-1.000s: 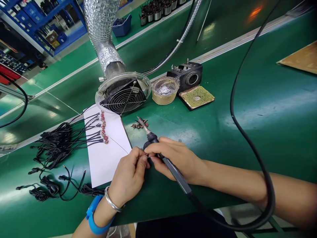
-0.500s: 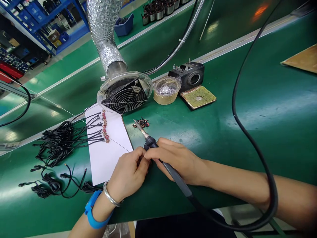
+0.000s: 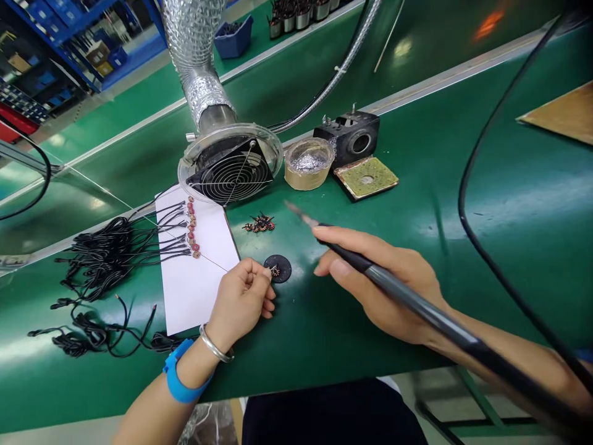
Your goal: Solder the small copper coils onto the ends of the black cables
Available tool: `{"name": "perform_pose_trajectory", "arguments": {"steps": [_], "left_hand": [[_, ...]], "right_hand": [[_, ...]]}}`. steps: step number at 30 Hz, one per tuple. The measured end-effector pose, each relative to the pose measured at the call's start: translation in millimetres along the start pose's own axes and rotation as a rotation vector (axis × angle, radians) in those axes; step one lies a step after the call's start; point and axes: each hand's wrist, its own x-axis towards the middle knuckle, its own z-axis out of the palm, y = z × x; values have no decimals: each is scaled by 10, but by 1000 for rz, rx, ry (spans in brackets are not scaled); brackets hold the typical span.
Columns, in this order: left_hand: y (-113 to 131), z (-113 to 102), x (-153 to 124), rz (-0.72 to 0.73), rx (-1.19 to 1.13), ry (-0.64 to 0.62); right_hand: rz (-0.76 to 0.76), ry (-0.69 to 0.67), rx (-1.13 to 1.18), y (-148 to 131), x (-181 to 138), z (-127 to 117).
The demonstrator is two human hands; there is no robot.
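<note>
My right hand [image 3: 384, 281] grips a black soldering iron [image 3: 370, 271]. Its tip points up and left, lifted above the green bench. My left hand [image 3: 241, 300] is pinched on a thin solder wire [image 3: 210, 262] that runs away to the upper left. Its fingertips sit beside a small black disc [image 3: 278, 269] with a tiny coil on it. A white sheet [image 3: 194, 284] to the left carries a row of small red coils [image 3: 191, 227] joined to black leads. A few loose coils [image 3: 260, 224] lie past the disc.
A fume extractor fan [image 3: 231, 170] on a foil duct stands behind. Beside it are a solder dross cup [image 3: 308, 164], a black iron stand [image 3: 348, 137] and a sponge pad [image 3: 365, 179]. Black cables [image 3: 102, 259] pile at left. The iron's cord [image 3: 486, 247] loops at right.
My right hand pulled the soldering iron away to the right and raised it, uncovering the black disc. My left hand stayed pinched on the wire by the disc.
</note>
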Motion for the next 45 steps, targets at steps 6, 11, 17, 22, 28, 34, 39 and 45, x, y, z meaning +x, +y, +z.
{"name": "perform_pose_trajectory", "arguments": {"steps": [6, 11, 17, 22, 28, 34, 39, 45], "left_hand": [[-17, 51, 19, 4, -12, 69], [-44, 55, 15, 24, 15, 67], [-61, 60, -6, 46, 31, 63], [-62, 60, -13, 54, 40, 64], [-62, 69, -1, 58, 58, 73], [-66, 73, 0, 59, 79, 71], [-63, 67, -7, 67, 86, 67], [-66, 64, -11, 67, 92, 58]], "right_hand": [[85, 54, 65, 67, -156, -50], [123, 54, 99, 64, -128, -11], [130, 50, 79, 62, -124, 5], [139, 44, 77, 65, -125, 16], [123, 26, 93, 55, -118, 17], [84, 6, 70, 43, -123, 12], [40, 18, 71, 32, -122, 12], [36, 18, 90, 26, -134, -6]]}}
